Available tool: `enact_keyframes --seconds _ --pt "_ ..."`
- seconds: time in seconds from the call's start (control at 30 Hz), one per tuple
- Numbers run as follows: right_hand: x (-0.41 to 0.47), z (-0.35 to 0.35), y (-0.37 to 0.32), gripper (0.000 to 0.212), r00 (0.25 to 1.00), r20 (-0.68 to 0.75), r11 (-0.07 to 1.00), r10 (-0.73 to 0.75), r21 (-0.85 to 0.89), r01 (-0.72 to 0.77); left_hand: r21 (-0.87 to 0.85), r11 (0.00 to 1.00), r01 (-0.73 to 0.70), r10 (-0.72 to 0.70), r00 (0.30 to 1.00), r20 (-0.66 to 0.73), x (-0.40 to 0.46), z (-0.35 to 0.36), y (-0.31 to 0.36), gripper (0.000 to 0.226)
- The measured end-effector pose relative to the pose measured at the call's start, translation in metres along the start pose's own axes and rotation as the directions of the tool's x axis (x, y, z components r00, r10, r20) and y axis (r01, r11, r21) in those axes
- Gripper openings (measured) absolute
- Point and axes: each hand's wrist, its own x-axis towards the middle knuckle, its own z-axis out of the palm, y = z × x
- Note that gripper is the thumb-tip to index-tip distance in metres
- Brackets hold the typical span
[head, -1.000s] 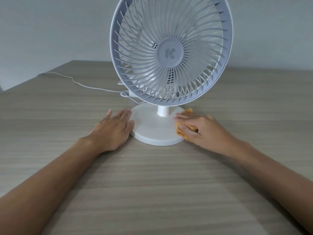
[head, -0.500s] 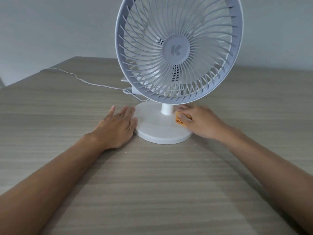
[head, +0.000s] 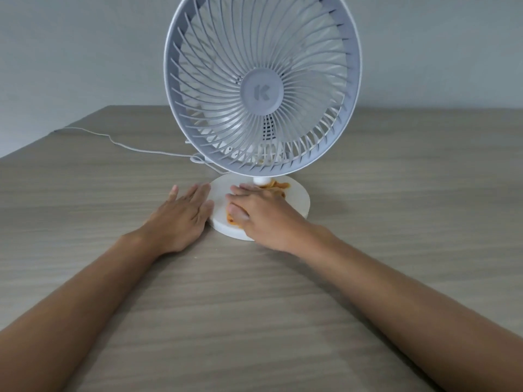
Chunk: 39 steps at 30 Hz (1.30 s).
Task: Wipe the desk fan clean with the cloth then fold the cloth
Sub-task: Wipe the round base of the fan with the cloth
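The right hand presses the cloth flat on the fan base, fingers together — the stem just beyond; the left hand, fingers together and empty, braces the base's edge.

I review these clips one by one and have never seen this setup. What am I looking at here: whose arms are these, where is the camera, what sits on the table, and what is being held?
There is no machine: a person wears a camera on the head, looking forward and down, so both bare arms reach in from below. On the wooden table stands a white desk fan, its cord trailing off to the left. The left hand lies flat on the table against the edge of the fan's round base. The right hand presses an orange cloth onto the base, beside the stem.
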Motion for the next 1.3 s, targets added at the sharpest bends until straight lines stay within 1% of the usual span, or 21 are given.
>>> enact_keyframes --seconds 0.03,0.07,0.1,0.13,0.2,0.23,0.27,0.33,0.4,0.43,0.53,0.6,0.63,0.77,0.83,0.9,0.97,1.03,1.07,1.13,1.3 --pt "-0.002 -0.007 0.001 0.036 0.999 0.032 0.997 0.000 0.076 -0.003 -0.032 0.999 0.007 -0.008 1.000 -0.013 -0.001 0.000 0.000 0.060" --pt "-0.007 -0.014 0.004 0.039 0.999 0.033 0.987 0.007 0.159 -0.012 -0.062 0.998 0.005 -0.007 0.999 -0.047 -0.003 0.000 0.001 0.063" --pt "-0.013 -0.021 0.009 0.039 1.000 -0.001 0.974 0.025 0.224 -0.024 -0.096 0.995 -0.014 0.004 0.994 -0.105 -0.005 -0.001 0.003 0.068" --pt "-0.022 -0.027 0.017 0.039 0.996 -0.080 0.965 0.051 0.262 -0.029 -0.130 0.990 -0.048 0.025 0.984 -0.176 -0.009 -0.003 0.006 0.073" --pt "-0.038 -0.034 0.040 0.035 0.965 -0.250 0.973 0.085 0.231 -0.026 -0.164 0.977 -0.134 0.083 0.956 -0.283 -0.016 -0.009 0.018 0.078" --pt "-0.046 -0.036 0.052 0.031 0.952 -0.291 0.980 0.098 0.193 -0.042 -0.171 0.970 -0.173 0.115 0.946 -0.304 -0.017 -0.010 0.027 0.075" --pt "-0.052 -0.037 0.064 0.029 0.946 -0.301 0.984 0.120 0.164 -0.073 -0.184 0.962 -0.204 0.142 0.942 -0.304 -0.018 -0.012 0.036 0.070" --pt "-0.060 -0.039 0.084 0.026 0.953 -0.262 0.982 0.149 0.152 -0.111 -0.217 0.941 -0.258 0.198 0.944 -0.263 -0.016 -0.011 0.051 0.060" --pt "-0.061 -0.039 0.093 0.024 0.971 -0.205 0.983 0.124 0.156 -0.093 -0.210 0.922 -0.325 0.278 0.934 -0.226 -0.011 -0.007 0.056 0.050" --pt "-0.060 -0.038 0.093 0.028 0.977 -0.186 0.985 0.107 0.155 -0.078 -0.202 0.914 -0.352 0.309 0.926 -0.218 -0.009 -0.006 0.056 0.047" --pt "-0.057 -0.040 0.091 0.061 0.987 -0.134 0.990 0.086 0.127 -0.069 -0.201 0.903 -0.381 0.337 0.915 -0.220 0.000 -0.007 0.049 0.041" --pt "-0.056 -0.043 0.092 0.076 0.992 -0.083 0.989 0.099 0.122 -0.088 -0.211 0.904 -0.370 0.321 0.918 -0.233 0.006 -0.008 0.043 0.040" --pt "-0.055 -0.043 0.092 0.079 0.992 -0.063 0.987 0.106 0.126 -0.097 -0.211 0.909 -0.359 0.308 0.921 -0.239 0.010 -0.009 0.039 0.041" --pt "-0.047 -0.043 0.097 0.077 0.996 -0.039 0.989 0.082 0.130 -0.076 -0.206 0.931 -0.301 0.236 0.928 -0.289 0.021 -0.013 0.021 0.039" --pt "-0.045 -0.043 0.099 0.074 0.996 -0.041 0.988 0.082 0.137 -0.076 -0.206 0.950 -0.236 0.159 0.930 -0.331 0.027 -0.015 0.009 0.035" --pt "-0.045 -0.044 0.098 0.073 0.994 -0.041 0.983 0.098 0.162 -0.090 -0.214 0.965 -0.151 0.071 0.937 -0.341 0.034 -0.017 -0.001 0.027" --pt "-0.045 -0.044 0.097 0.075 0.994 -0.041 0.977 0.103 0.189 -0.094 -0.248 0.967 -0.056 -0.030 0.943 -0.330 0.042 -0.017 -0.004 0.026" --pt "-0.044 -0.044 0.095 0.075 0.993 -0.035 0.974 0.116 0.201 -0.107 -0.311 0.950 0.022 -0.114 0.953 -0.281 0.047 -0.015 -0.002 0.028" --pt "-0.044 -0.044 0.095 0.074 0.992 -0.036 0.973 0.125 0.201 -0.115 -0.331 0.943 0.037 -0.126 0.959 -0.252 0.047 -0.014 0.000 0.028" --pt "-0.044 -0.044 0.093 0.071 0.989 -0.048 0.973 0.140 0.192 -0.128 -0.340 0.940 0.012 -0.093 0.970 -0.224 0.042 -0.012 0.004 0.029" --pt "-0.046 -0.043 0.090 0.070 0.990 -0.057 0.980 0.127 0.159 -0.117 -0.287 0.954 -0.090 0.022 0.972 -0.233 0.013 -0.013 0.011 0.021"
